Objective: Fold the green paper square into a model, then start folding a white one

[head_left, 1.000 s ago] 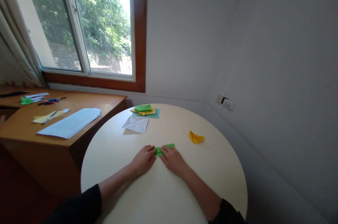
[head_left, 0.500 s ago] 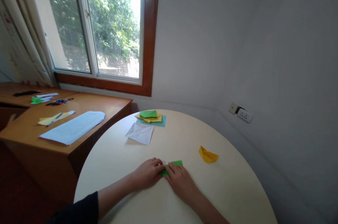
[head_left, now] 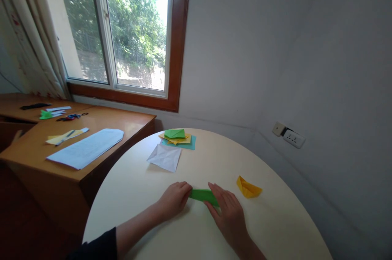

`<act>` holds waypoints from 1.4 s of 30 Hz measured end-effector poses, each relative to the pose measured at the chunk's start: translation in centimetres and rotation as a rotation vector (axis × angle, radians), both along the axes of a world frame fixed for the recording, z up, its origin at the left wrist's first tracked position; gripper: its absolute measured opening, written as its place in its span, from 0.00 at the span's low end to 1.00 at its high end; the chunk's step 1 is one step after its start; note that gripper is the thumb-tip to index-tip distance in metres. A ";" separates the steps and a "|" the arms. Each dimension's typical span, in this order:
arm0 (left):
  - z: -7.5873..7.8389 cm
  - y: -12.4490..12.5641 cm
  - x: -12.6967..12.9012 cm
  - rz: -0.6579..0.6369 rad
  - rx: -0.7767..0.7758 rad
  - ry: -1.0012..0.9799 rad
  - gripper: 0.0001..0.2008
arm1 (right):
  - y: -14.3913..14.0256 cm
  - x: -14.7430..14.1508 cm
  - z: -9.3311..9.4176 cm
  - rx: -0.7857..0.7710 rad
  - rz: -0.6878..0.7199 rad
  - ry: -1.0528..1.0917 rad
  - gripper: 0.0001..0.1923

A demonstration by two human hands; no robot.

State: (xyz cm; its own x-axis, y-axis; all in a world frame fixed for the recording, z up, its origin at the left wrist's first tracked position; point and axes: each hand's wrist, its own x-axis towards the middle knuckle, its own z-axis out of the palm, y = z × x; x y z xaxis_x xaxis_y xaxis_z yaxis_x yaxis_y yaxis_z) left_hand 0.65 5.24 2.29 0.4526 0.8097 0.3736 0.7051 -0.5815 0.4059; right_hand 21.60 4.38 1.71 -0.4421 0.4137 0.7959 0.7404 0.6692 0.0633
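Note:
A narrow folded strip of green paper (head_left: 200,194) stretches between my hands, low over the front of the round white table. My left hand (head_left: 176,198) is closed on its left end, which the fingers cover. Around the right end is my right hand (head_left: 229,213), with the thumb on the near side and the fingers on the far side. A folded yellow paper boat (head_left: 248,188) sits to the right of that hand. Farther back lies a creased white paper square (head_left: 165,157).
Behind the white square is a pile of folded green paper (head_left: 174,134), yellow paper and blue paper (head_left: 192,142). The round table's edge (head_left: 284,174) curves near the wall and its socket (head_left: 294,138). At left, a brown desk (head_left: 36,160) bears white paper (head_left: 87,148), a pen and scissors.
My right hand has moved right along the green paper and its fingers have spread around the end. More of the paper shows between my hands. The view has shifted slightly.

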 end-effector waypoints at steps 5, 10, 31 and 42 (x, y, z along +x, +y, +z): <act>0.0 1.0 0.2 0.095 -0.231 -0.317 0.12 | 0.3 0.1 0.0 0.057 -0.096 0.151 0.32; -0.9 1.9 0.1 0.087 -0.393 -0.451 0.13 | 0.1 -0.7 -1.0 -0.101 -0.038 0.219 0.32; -1.5 -1.3 1.2 -0.006 -0.296 -0.119 0.09 | -1.6 -1.9 0.0 -0.316 -0.067 -0.109 0.10; -1.0 -1.4 1.2 0.003 -0.325 -0.008 0.11 | -1.4 -2.3 -0.4 -0.409 -0.023 -0.064 0.03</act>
State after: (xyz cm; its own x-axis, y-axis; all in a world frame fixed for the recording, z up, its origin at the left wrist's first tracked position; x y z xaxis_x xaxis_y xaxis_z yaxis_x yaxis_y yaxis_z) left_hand 1.85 3.82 1.24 0.4486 0.8883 0.0984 0.7027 -0.4186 0.5753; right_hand 19.33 2.94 1.27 -0.4723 0.7004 0.5352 0.7585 0.6322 -0.1579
